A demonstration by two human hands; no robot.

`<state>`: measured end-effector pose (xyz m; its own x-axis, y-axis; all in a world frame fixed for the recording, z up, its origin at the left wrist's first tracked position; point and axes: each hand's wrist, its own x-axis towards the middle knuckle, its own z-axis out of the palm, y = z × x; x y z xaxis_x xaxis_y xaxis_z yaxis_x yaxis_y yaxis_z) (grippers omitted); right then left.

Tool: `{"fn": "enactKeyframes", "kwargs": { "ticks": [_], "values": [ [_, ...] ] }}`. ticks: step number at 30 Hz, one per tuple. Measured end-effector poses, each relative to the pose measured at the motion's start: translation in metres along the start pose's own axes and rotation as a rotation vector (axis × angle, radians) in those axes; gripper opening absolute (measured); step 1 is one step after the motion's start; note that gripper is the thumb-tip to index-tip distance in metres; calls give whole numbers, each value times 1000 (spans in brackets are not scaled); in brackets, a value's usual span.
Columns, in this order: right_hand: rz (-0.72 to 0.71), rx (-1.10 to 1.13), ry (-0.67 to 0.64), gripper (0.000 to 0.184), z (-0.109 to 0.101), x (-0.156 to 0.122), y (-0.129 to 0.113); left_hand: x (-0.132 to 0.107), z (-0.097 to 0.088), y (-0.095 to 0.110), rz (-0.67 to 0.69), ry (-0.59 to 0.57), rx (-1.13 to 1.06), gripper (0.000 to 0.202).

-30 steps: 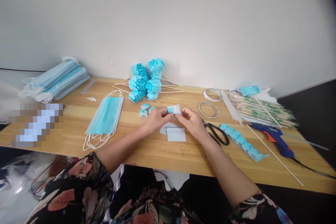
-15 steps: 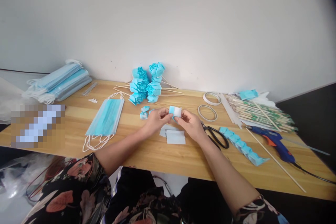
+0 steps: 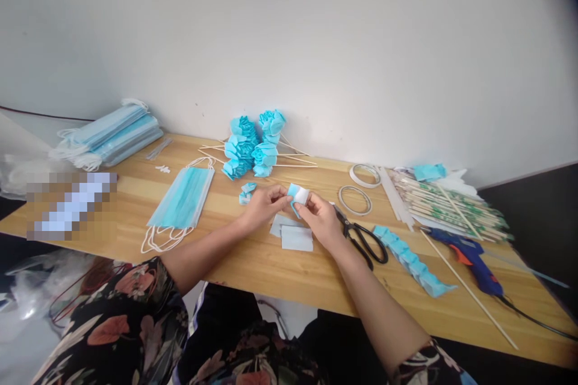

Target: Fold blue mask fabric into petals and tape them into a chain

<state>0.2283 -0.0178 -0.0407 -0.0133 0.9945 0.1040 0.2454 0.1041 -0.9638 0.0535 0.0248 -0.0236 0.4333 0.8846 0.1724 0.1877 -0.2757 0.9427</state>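
Observation:
Between my two hands is a small blue-and-white piece of mask fabric (image 3: 298,194), held above the middle of the table. My left hand (image 3: 267,204) pinches its left side, and my right hand (image 3: 316,216) grips the right side with the thumb in front. Flat pale fabric squares (image 3: 297,238) lie on the wood just below. Small folded blue pieces (image 3: 247,192) sit left of my left hand. Black-handled scissors (image 3: 370,243) rest by my right wrist, which hides part of the blades. Beyond my hands stand blue fabric flowers (image 3: 241,147) on thin sticks.
Face masks (image 3: 183,198) lie at left, with a larger mask stack (image 3: 111,135) behind. Tape rolls (image 3: 355,200), a strip of folded blue petals (image 3: 413,261), a blue glue gun (image 3: 478,264), a loose stick (image 3: 472,292) and bundled wrapped sticks (image 3: 447,207) occupy the right side.
The fabric piece has tilted between my fingers, its white part now looking creased. Both hands keep their grip. The whole view has shifted slightly.

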Motion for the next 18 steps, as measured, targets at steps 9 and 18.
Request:
{"fn": "enactKeyframes", "kwargs": {
  "ticks": [9,18],
  "values": [
    [-22,-40,23,23,-1,2,7,1,0,-5,0,-1,10,25],
    [-69,-125,60,22,-3,0,-1,0,0,0,32,18,56,24]
  ]
}}
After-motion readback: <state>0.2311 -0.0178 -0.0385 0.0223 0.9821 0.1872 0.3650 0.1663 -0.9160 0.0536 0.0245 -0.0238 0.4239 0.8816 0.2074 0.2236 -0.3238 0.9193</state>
